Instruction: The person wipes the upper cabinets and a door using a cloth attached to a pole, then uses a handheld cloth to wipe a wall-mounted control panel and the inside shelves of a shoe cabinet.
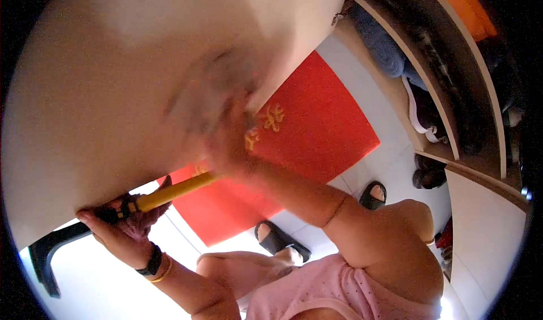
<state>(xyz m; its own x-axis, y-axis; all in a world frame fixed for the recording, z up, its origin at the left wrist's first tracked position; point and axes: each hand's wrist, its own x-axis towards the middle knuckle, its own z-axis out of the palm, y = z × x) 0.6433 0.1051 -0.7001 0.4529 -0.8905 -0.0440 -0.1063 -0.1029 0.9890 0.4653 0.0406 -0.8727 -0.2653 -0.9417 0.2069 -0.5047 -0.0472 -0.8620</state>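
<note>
My left hand (123,241), with a black band at the wrist, is closed around the black part of a yellow-and-black rod (180,191). A dark purple cloth (144,224) is bunched between that palm and the rod. The rod's yellow length runs up towards my right forearm. At lower left, a black hooked piece (53,245) lines up with it and looks like its end. My right hand (212,108) is strongly blurred in front of a broad beige panel (85,86). Whether it touches the panel or holds anything cannot be made out.
Below lies a red mat (326,120) with yellow characters on pale floor tiles (394,150). My feet are in black slippers (282,239). To the right stands an open shelf unit (449,146) with dark footwear and a blue item (382,44). Dark shoes (428,173) sit beside it.
</note>
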